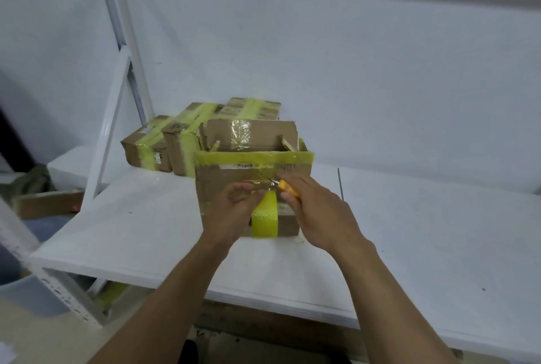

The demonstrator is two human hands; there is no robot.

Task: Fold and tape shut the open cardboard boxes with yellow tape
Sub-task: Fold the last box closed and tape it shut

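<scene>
Here, on the worktop [409, 232], the open cardboard box [228, 185] stands mid-frame, back flap raised, with taped boxes [152, 144] just behind at upper left. At its front the left hand [231, 211] has its grip closed round the yellow tape roll [265, 221], and the right hand [317, 211] has its grip clamped on a yellow-handled cutter [288, 187] at the strip. Cutting seems in hand; next, sever cleanly and press the end flat.

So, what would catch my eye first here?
Two hands meet at the front of an open box on the white table: the left hand holds yellow tape, the right hand a yellow-handled cutter. Behind it sit more boxes, already banded in yellow.
</scene>
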